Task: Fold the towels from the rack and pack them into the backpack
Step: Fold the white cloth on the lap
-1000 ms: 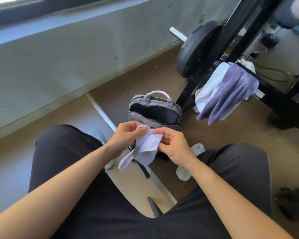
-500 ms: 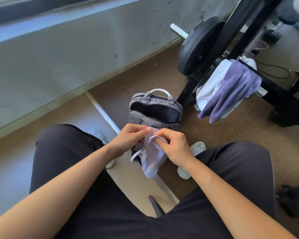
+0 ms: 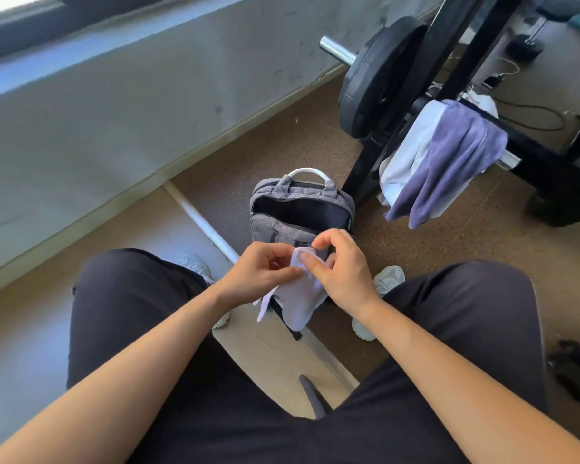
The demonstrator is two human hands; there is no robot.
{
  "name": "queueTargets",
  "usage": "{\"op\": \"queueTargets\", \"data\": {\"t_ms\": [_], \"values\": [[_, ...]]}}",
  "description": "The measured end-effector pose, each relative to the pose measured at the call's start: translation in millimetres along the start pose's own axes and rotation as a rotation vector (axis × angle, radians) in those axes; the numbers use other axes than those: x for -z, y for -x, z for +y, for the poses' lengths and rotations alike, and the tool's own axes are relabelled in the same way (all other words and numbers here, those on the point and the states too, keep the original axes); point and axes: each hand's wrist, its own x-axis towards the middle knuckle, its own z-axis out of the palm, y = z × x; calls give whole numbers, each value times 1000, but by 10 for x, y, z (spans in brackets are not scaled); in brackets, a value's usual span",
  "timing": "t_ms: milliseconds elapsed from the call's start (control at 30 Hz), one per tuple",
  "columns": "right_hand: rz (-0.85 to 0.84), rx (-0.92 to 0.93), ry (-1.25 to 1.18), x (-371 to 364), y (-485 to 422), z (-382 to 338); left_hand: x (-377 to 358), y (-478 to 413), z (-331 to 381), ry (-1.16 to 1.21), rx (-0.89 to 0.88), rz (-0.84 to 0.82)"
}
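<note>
Your left hand and right hand both pinch one white towel. Backpack, open, at 12 o'clock of it. Rack towels: 2 o'clock.

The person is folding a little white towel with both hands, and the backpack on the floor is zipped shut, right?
Not quite. The backpack is unzipped, its top gaping open so the dark inside shows in the head view. The rest holds: the left hand and right hand both hold the little white towel just in front of it.
</note>
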Motion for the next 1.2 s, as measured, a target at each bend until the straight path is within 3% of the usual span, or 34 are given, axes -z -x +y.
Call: {"op": "queueTargets", "data": {"t_ms": [133,200,400,600,800,1033,1200], "values": [[-299,-55,-109,76,-31,-53,-1,4,5,-102,-31,56],[-336,-44,-94,89,-36,-50,-2,24,13,-126,-25,68],[-213,38,-58,107,-31,-71,10,-27,-72,-112,60,70],[-45,95,-219,284,-60,-178,6,-82,-285,-363,134,-41],[51,143,-223,494,-110,-212,-30,-95,-351,-478,190,-61],[163,83,-140,702,-133,28,32,-98,-373,-678,222,208],[203,-24,-78,743,-193,181,68,-98,-322,-790,220,302]]}}
